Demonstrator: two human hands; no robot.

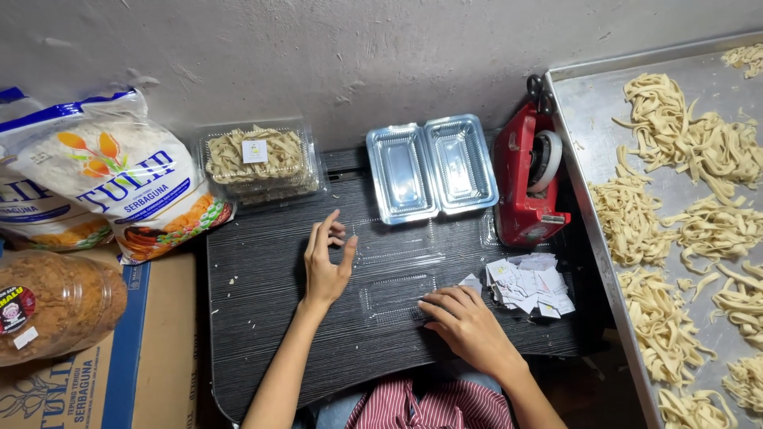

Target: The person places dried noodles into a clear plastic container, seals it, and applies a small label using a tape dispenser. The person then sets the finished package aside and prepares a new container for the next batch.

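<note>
On a small black table (262, 318) lies an open clear plastic clamshell box (393, 270), empty and hard to see. My left hand (326, 258) hovers at its left edge with fingers apart, holding nothing. My right hand (465, 322) rests palm down on the box's near right corner, fingertips toward a pile of small paper labels (531, 284). I cannot tell whether a label is under its fingers. An open empty clamshell box (431, 167) lies at the table's back. A shut box filled with pale noodle strips (258, 161) stands at the back left.
A red tape dispenser (528, 179) stands at the table's back right. A large metal tray (580, 143) with several noodle clumps fills the right side. Flour bags (119, 187), a jar (52, 306) and a cardboard box (147, 349) sit on the left. A grey wall is behind.
</note>
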